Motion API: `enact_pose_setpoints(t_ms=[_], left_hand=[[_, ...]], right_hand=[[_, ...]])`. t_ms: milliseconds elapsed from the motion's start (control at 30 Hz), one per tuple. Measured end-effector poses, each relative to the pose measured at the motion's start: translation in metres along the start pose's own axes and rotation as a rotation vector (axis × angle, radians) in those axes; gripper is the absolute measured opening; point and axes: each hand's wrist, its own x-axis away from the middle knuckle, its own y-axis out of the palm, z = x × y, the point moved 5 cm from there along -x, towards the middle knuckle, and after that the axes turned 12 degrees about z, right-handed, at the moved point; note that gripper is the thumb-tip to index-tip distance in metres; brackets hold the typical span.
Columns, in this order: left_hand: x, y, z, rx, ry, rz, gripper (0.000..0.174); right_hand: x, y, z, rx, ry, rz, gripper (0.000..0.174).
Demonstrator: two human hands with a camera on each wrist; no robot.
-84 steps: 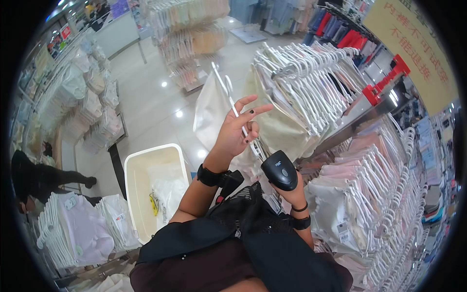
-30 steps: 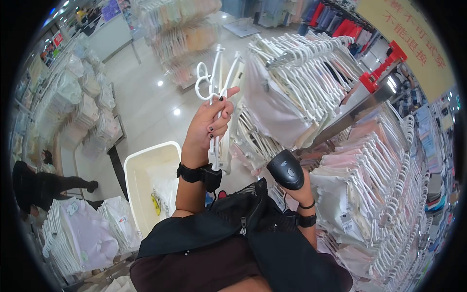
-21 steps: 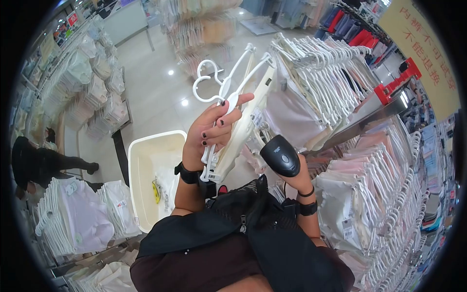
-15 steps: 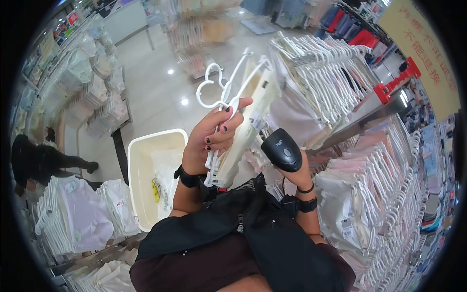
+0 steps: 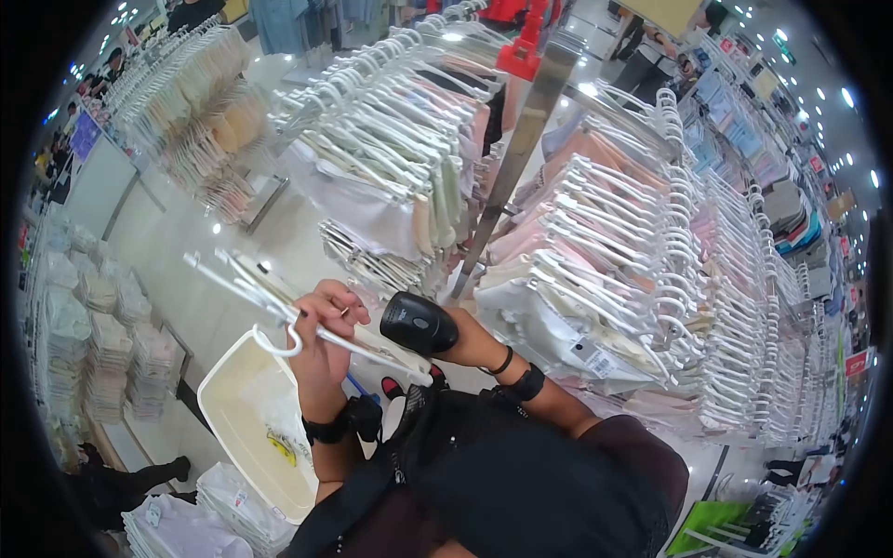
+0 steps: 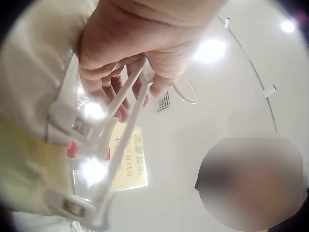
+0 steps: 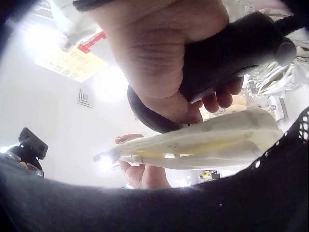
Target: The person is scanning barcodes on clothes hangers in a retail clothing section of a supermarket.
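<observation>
In the head view my left hand [image 5: 321, 349] holds two white clip hangers [image 5: 246, 290] by their middles, with their hooks hanging below the thumb. Pale underwear [image 6: 34, 67] is clipped to them, large at the left of the left wrist view. My right hand [image 5: 473, 346] grips a black barcode scanner [image 5: 419, 323], fingers wrapped round its handle. From the right wrist view, the scanner head sits close over the cream and yellowish cloth [image 7: 212, 140], and fingers of the left hand [image 7: 149, 176] show behind it.
A rack of underwear on white hangers [image 5: 391, 158] stands ahead, and another [image 5: 595, 279] stands close on the right, with a metal post [image 5: 516, 163] between. A cream plastic bin [image 5: 237, 409] with clear plastic and a yellow item sits on the floor at left.
The head view has turned to the right. A second hanger joined the first in my left hand, and both now lie tilted leftward, lower. The scanner stays gripped, now nearer the left hand.
</observation>
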Motion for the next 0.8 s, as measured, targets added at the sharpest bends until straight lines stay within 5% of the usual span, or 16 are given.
enact_pose_setpoints(t_ms=[233, 433, 667, 733, 800], left_hand=[[0.048, 0.016, -0.014, -0.08, 0.007, 0.148, 0.049], [0.102, 0.028, -0.029, 0.252, -0.357, -0.013, 0.06], [0.171, 0.037, -0.067, 0.599, -0.512, -0.007, 0.032], [0.184, 0.056, -0.071, 0.718, -0.496, -0.135, 0.041], [0.194, 0.071, -0.076, 0.719, -0.52, -0.061, 0.045]], right_hand=[[0.054, -0.016, 0.009, 0.047, 0.076, 0.067, 0.051], [0.13, -0.032, -0.002, -0.036, 0.103, 0.264, 0.044], [0.249, -0.051, -0.016, 0.135, 0.24, 0.399, 0.043], [0.274, -0.059, -0.024, 0.097, 0.325, 0.463, 0.041], [0.295, -0.071, -0.028, 0.128, 0.3, 0.469, 0.038]])
